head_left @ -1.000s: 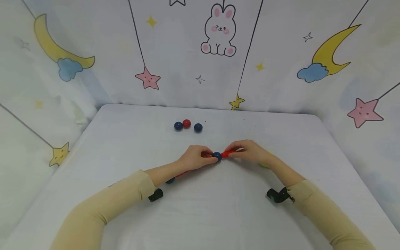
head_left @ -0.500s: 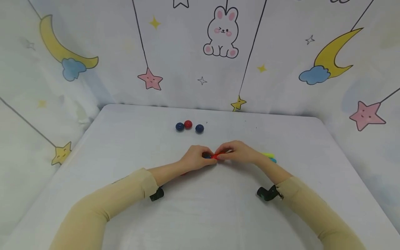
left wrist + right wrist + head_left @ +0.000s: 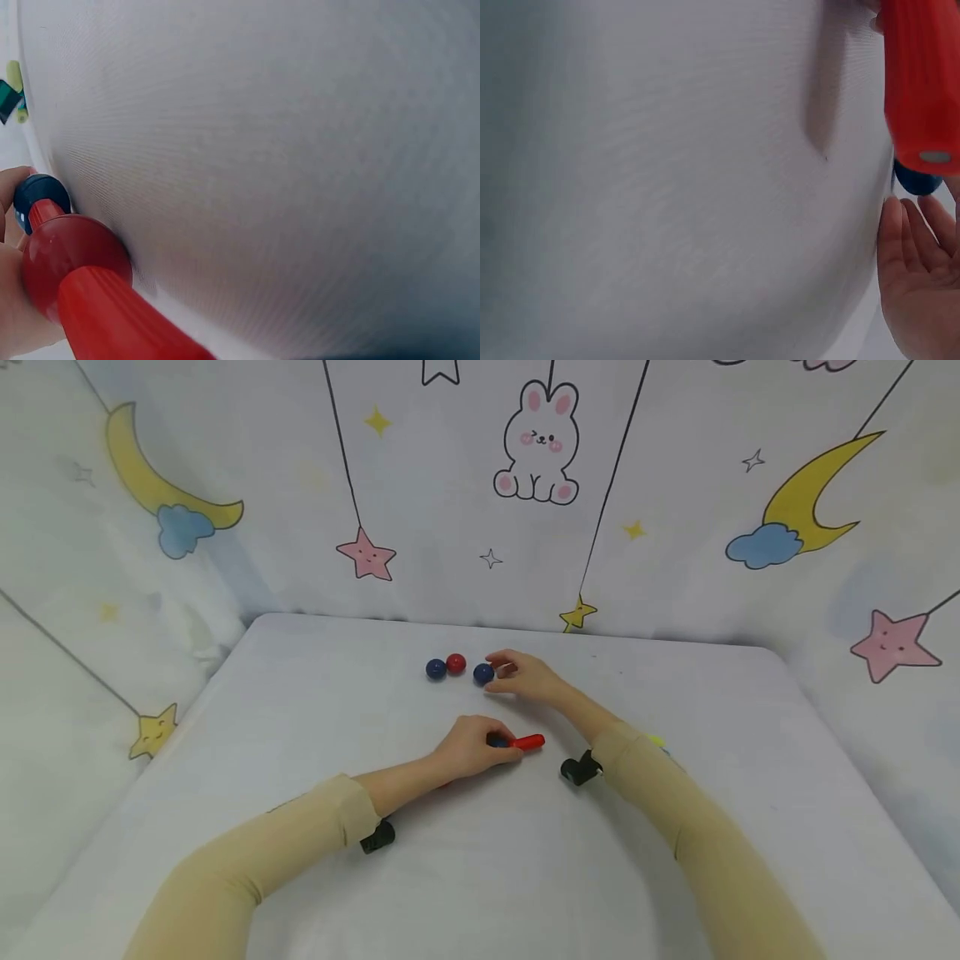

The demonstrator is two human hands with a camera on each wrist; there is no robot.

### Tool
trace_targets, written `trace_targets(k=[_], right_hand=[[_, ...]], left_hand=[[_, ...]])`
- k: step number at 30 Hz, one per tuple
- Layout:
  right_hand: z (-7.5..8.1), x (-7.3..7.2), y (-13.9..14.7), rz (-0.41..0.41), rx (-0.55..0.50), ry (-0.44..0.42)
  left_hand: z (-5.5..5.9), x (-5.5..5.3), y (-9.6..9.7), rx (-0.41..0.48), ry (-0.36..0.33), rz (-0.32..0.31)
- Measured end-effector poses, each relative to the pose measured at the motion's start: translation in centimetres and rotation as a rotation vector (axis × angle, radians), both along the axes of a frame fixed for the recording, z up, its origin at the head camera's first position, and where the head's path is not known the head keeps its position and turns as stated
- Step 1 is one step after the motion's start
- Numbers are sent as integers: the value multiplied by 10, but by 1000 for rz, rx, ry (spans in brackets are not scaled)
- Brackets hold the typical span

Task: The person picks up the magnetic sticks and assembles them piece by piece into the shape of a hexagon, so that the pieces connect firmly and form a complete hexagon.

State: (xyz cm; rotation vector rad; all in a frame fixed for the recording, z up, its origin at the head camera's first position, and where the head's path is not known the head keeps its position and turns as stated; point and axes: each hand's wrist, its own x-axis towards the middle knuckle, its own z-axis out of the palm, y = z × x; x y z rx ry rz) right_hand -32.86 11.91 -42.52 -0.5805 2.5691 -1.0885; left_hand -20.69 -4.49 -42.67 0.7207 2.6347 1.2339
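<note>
My left hand (image 3: 472, 746) pinches a dark blue ball (image 3: 41, 193) in a chain of red rods and balls. From that ball a red rod (image 3: 529, 742) sticks out to the right, its grey-tipped free end large in the right wrist view. Nearer the left wrist camera, a red ball (image 3: 75, 255) joins another red rod (image 3: 124, 319); the left arm hides much of this part in the head view. My right hand (image 3: 528, 679) is at a loose blue ball (image 3: 483, 674) farther back, thumb and fingers spread on either side of it. Contact with it cannot be made out.
Left of the right hand lie another blue ball (image 3: 436, 669) and a red ball (image 3: 456, 663), close together. Yellow and blue sticks (image 3: 657, 741) are mostly covered by the right sleeve. Black wrist cameras (image 3: 577, 771) hang below both cuffs. A printed cloth wall (image 3: 420, 585) rises behind the table.
The right hand has let go of the red rod and moved back and left to the loose blue ball. That rod now stays attached at the left hand's ball. The left hand keeps its hold.
</note>
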Motion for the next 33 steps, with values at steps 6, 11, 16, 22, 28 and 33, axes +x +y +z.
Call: trace_targets(k=[6, 11, 16, 22, 28, 33], right_hand=[[-2, -5, -5, -3, 52, 60], [1, 9, 9, -18, 53, 14], [3, 35, 42, -30, -4, -88], [4, 73, 84, -51, -43, -150], [3, 99, 102, -40, -100, -180], [17, 114, 97, -32, -140, -195]], left_hand=[[1, 1, 3, 12, -9, 3], [0, 1, 4, 16, -14, 6], [-1, 2, 3, 23, -50, 27], [1, 3, 1, 2, -75, 45], [0, 2, 2, -27, -72, 58], [-2, 2, 5, -27, -76, 54]])
